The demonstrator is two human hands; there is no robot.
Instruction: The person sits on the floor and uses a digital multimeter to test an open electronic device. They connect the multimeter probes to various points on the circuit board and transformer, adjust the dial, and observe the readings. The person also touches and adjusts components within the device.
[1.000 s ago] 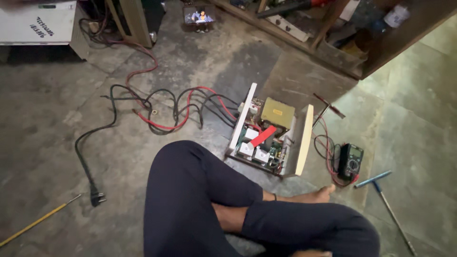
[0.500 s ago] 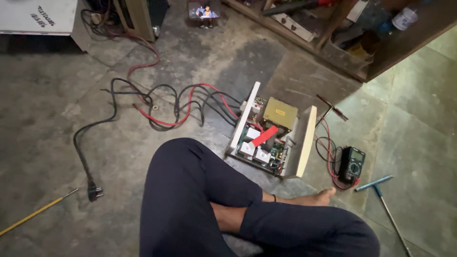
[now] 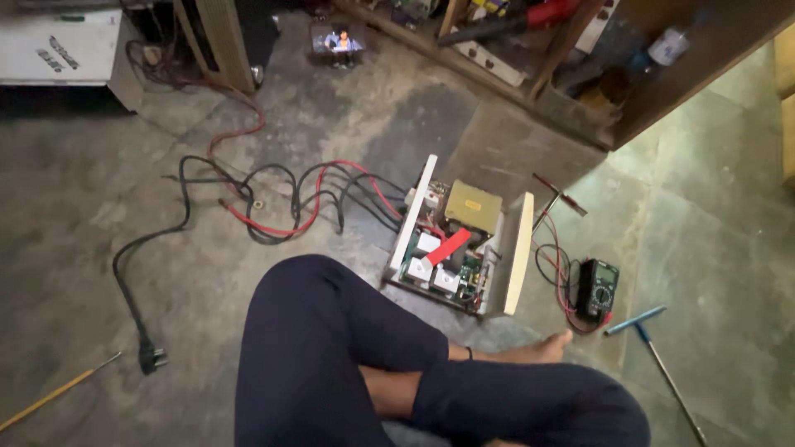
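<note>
Neither hand shows in the head view, so whether they are open, closed or holding anything cannot be told. Only the person's crossed legs [image 3: 397,372] in dark trousers fill the bottom of the picture, with a bare foot [image 3: 542,349] pointing right.

Everything else is best placed from the open unit [image 3: 460,240], a cream-sided electronics box lying on the stone floor [image 3: 99,223] just beyond the knees. Its lid is off; inside sit a yellowish block, a red strip laid on a slant and some white parts on a green board. Its long axis runs away from the person, tilted a little to the right, and it lies dead ahead of the lap, so neither side looks clearly nearer to it.

Left of the unit, a tangle of red and black cables [image 3: 281,194] spreads out, and one black lead runs further left and down to a plug [image 3: 151,359]. Right of the unit, just beside it, lies a multimeter [image 3: 598,286] with red and black leads looped around it. Further right and nearer the person lies a blue-handled tool [image 3: 650,335], its shaft pointing to the lower right. Beyond the unit stands a cluttered wooden shelf [image 3: 580,91]. Far lower left of it lies a yellow rod [image 3: 54,393].
</note>
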